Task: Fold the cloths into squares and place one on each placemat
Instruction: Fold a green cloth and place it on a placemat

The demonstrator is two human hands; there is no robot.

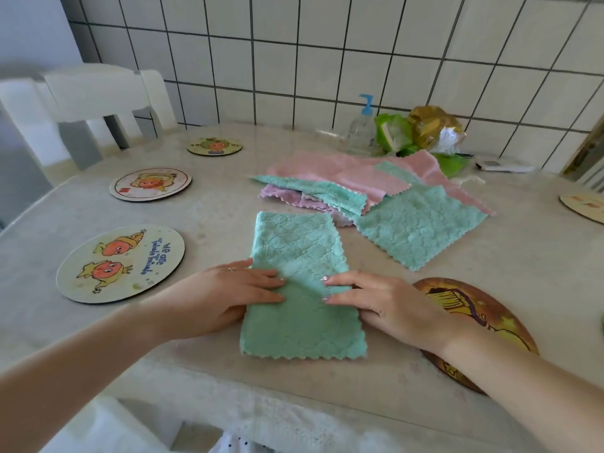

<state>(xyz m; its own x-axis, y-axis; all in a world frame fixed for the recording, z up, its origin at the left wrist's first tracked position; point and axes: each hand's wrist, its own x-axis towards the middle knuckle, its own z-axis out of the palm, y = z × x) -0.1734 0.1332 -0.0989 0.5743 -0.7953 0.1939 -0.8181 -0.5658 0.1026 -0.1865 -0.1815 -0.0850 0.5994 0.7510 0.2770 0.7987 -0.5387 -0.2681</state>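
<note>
both hands lie flat on a folded teal cloth (pixel 302 289) at lower centre of the frame. the left hand (pixel 228 292) comes in from the lower left, fingers straight and pointing right, pressing the cloth's left edge; a ring shows on one finger. the right hand (pixel 376 300) comes in from the lower right, fingers straight and pointing left, pressing the right side. neither hand curls round anything. their fingertips are close, not touching.

the cloth is a long rectangle, its zigzag edge nearest the lower edge of the frame and its far end toward the centre. bare table (pixel 209 210) lies to its left and beyond its far end. just right of it, under the right wrist, sits a brown round placemat (pixel 480 308).

five round placemats show: three with cartoon prints in a row along the left, the nearest (pixel 121 263), the middle (pixel 150 184), the farthest (pixel 214 146); the brown one; and one cut by the right edge (pixel 585 204).

right of centre, a loose pile of cloths (pixel 359 188) overlaps: pink, lilac and teal, the exact count unclear. a flat teal cloth (pixel 418 227) lies at its near right corner. behind, a pump bottle (pixel 361 125) and crumpled bags (pixel 421 132) stand against the tiled wall (pixel 327 53). a white chair (pixel 85 103) is at upper left.
</note>
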